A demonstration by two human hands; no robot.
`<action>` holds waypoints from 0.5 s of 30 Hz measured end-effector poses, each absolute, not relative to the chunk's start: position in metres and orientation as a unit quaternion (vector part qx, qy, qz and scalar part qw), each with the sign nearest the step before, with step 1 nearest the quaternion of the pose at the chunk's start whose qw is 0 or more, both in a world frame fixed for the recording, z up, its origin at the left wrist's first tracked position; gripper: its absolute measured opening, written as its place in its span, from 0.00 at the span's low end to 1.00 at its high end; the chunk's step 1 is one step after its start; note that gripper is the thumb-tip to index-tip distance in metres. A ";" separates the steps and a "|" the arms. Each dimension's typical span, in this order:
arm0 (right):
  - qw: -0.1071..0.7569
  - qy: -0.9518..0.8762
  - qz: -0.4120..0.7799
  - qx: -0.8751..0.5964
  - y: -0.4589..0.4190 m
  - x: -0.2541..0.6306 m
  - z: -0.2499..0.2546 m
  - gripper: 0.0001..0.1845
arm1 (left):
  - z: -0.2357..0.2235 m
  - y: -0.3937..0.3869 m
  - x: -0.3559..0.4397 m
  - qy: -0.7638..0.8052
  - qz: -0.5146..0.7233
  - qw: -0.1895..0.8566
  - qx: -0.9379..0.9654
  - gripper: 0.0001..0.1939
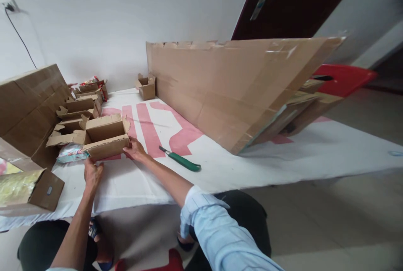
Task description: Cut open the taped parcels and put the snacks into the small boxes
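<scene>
A small open-topped cardboard box (108, 147) with torn, ragged edges stands at the left of the cloth-covered table. My right hand (135, 149) grips its right end, the fingers partly behind the cardboard. At the near left corner my left hand (92, 174) holds the same box from below, its fingertips hidden. A blue and white plastic packet (72, 153) lies against the box's left side. Right of my right hand, a green-handled knife (184, 161) rests on the cloth with its blade pointing away to the left.
More small open cardboard boxes (80, 105) stand in a row behind. A large carton (34, 107) borders them on the left; a box of yellowish packets (28, 191) sits in front. One tall cardboard sheet (220, 90) stands across the table's right side, near a red chair (346, 79).
</scene>
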State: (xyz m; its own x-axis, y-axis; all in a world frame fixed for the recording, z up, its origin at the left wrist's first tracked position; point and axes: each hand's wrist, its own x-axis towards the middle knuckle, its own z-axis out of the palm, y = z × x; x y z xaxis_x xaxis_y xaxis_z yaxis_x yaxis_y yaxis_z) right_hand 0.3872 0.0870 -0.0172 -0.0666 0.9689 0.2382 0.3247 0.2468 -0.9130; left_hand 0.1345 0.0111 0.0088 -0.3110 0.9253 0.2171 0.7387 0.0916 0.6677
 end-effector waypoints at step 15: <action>0.438 -0.691 0.181 -0.545 -0.007 0.458 -0.021 0.16 | 0.011 0.057 0.184 0.605 0.353 0.232 0.674 0.17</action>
State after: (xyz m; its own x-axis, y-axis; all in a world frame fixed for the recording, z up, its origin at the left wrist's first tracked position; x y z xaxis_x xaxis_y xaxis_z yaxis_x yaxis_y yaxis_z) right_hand 0.4583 -0.0069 -0.0211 -0.0215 0.9126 0.4083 0.5951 0.3398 -0.7283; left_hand 0.1844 0.0566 0.0106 0.0174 0.9806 0.1954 0.6523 -0.1593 0.7410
